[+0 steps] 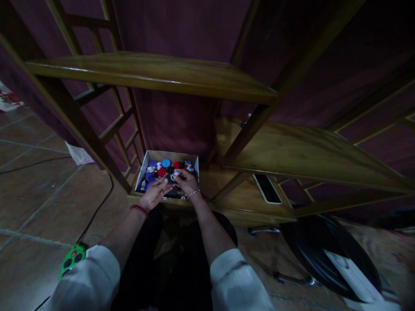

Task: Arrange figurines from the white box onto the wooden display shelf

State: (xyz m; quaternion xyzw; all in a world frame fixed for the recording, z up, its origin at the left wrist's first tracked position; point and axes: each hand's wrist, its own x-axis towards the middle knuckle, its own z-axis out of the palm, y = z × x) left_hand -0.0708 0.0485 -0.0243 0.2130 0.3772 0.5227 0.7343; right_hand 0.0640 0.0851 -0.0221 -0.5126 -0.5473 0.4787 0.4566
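A white open box [138, 180] stands on the lowest wooden shelf, filled with small blue, red, white and black items. Over its front part, my left hand [154, 194], with a red bead bracelet at the wrist, is closed on a small dark item [170, 179] at the fingertips. Beside it, my right hand [187, 182], wearing a thin bracelet, pinches a small white and purple item [177, 173]. The two hands are close together, and both small items are too small to name.
Wooden shelf boards [155, 71] run above the box. A white-edged tray or device [267, 189] lies on the lower shelf to the right. A black round stool [330, 255] stands at the lower right. A green power strip [73, 258] with a black cable is on the floor at left.
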